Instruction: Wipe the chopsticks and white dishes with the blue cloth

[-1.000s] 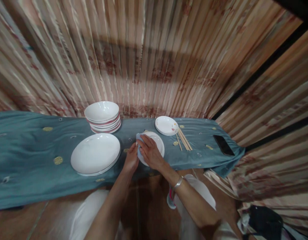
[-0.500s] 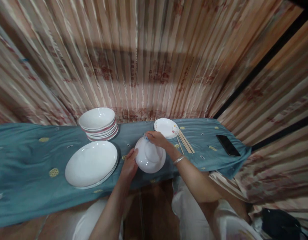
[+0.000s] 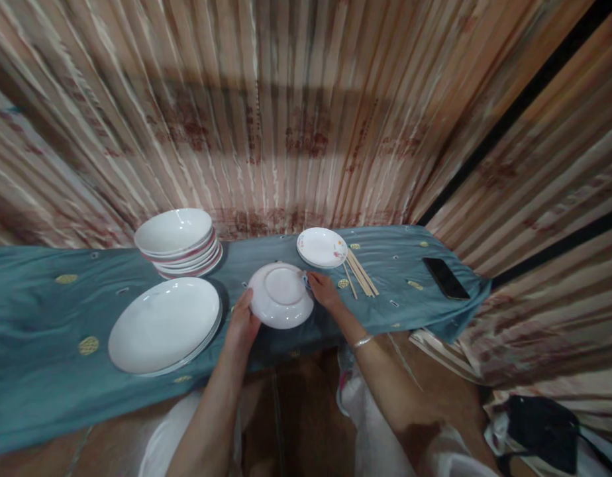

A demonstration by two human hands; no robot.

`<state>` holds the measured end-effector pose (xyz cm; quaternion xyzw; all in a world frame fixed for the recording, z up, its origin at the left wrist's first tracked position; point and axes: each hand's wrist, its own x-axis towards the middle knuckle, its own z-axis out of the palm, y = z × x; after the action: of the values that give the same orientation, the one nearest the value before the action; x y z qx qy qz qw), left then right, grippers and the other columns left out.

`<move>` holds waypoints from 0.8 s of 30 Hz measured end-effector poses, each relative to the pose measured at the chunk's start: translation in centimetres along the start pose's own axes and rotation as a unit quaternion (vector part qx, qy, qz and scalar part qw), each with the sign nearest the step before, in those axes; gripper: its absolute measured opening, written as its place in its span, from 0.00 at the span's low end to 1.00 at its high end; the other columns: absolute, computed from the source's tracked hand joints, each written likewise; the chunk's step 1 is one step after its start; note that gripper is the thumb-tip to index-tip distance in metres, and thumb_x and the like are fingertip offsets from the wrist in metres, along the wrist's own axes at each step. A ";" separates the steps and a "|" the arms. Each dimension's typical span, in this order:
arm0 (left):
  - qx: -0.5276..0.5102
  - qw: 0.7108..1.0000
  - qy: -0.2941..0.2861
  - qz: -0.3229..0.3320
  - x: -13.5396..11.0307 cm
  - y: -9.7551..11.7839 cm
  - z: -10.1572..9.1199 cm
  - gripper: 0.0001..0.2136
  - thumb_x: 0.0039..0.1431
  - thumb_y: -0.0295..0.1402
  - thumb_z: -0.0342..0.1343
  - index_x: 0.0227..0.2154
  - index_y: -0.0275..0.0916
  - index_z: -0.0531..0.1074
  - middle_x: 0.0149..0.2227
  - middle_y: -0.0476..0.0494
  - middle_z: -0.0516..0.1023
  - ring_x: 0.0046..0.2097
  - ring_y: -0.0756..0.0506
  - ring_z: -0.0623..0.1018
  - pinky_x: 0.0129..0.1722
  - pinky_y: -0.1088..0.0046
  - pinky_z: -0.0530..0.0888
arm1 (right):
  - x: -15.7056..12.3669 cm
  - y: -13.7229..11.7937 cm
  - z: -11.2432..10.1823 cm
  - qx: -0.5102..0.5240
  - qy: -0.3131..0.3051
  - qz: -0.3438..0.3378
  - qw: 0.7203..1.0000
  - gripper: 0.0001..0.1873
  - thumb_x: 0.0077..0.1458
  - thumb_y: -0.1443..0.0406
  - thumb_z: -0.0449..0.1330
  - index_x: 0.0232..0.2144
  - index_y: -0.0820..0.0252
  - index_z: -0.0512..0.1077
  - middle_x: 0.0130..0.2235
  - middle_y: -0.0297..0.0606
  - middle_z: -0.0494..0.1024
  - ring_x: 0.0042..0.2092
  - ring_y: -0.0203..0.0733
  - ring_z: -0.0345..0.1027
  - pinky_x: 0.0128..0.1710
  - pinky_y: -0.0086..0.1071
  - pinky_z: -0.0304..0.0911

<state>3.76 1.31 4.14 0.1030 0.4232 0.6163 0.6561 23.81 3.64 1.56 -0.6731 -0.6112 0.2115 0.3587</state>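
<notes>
A small white plate [image 3: 281,294] is turned upside down, its foot ring facing me, over the teal cloth [image 3: 48,311]. My left hand [image 3: 242,324] grips its left rim with the thumb on the underside. My right hand [image 3: 324,290] holds the right rim, fingers curled; a bit of pale blue cloth [image 3: 305,278] peeks out between that hand and the plate. A silver bracelet [image 3: 361,342] sits on my right wrist.
A large white plate stack [image 3: 164,324] lies to the left, a stack of bowls [image 3: 177,242] behind it. A small flowered plate [image 3: 322,247], wooden chopsticks [image 3: 359,273] and a black phone [image 3: 446,278] lie to the right. Striped curtains [image 3: 286,112] hang behind.
The plate was lying face up while my right hand wiped it with the cloth; it has since been lifted and flipped over, and both hands now hold its rim.
</notes>
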 end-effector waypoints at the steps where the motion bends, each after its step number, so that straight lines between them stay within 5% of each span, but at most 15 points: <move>1: -0.007 1.000 0.015 -0.001 0.1 0.0 0.1 0.09 0.59 0.22 0.50 0.36 0.35 0.76 0.27 0.49 0.79 0.30 0.52 0.78 0.42 0.77 0.75 | -0.4 -0.2 0.0 -0.006 -0.006 0.013 1.000 0.17 0.61 0.64 0.48 0.41 0.59 0.76 0.38 0.40 0.81 0.40 0.43 0.74 0.43 0.34 0.67; 8: -0.042 0.996 0.081 -0.001 0.3 -0.6 0.5 0.14 0.62 0.22 0.46 0.45 0.33 0.74 0.32 0.45 0.81 0.36 0.51 0.79 0.42 0.79 0.75 | -3.4 -0.2 0.6 -0.073 -0.011 0.001 0.997 0.20 0.63 0.65 0.46 0.52 0.66 0.68 0.49 0.50 0.77 0.49 0.47 0.72 0.51 0.39 0.65; 17: -0.056 0.992 0.114 -0.009 0.5 -1.2 0.8 0.14 0.63 0.23 0.45 0.46 0.34 0.74 0.34 0.42 0.82 0.41 0.48 0.80 0.42 0.78 0.76 | -6.9 -0.5 0.1 -0.170 -0.004 -0.089 0.982 0.22 0.63 0.67 0.46 0.55 0.73 0.62 0.48 0.60 0.75 0.47 0.49 0.73 0.47 0.42 0.68; 24: -0.049 0.995 0.091 -0.014 0.4 -1.6 0.7 0.14 0.63 0.25 0.45 0.46 0.32 0.74 0.37 0.40 0.82 0.45 0.47 0.79 0.44 0.75 0.75 | -9.3 -2.3 -1.3 -0.308 -0.035 -0.185 0.933 0.24 0.60 0.69 0.51 0.58 0.76 0.59 0.47 0.60 0.73 0.47 0.50 0.69 0.47 0.44 0.68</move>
<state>5.37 1.56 3.34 0.0081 0.4519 0.6339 0.6277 21.66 -5.78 2.72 -0.6181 -0.7719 -0.0341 0.1448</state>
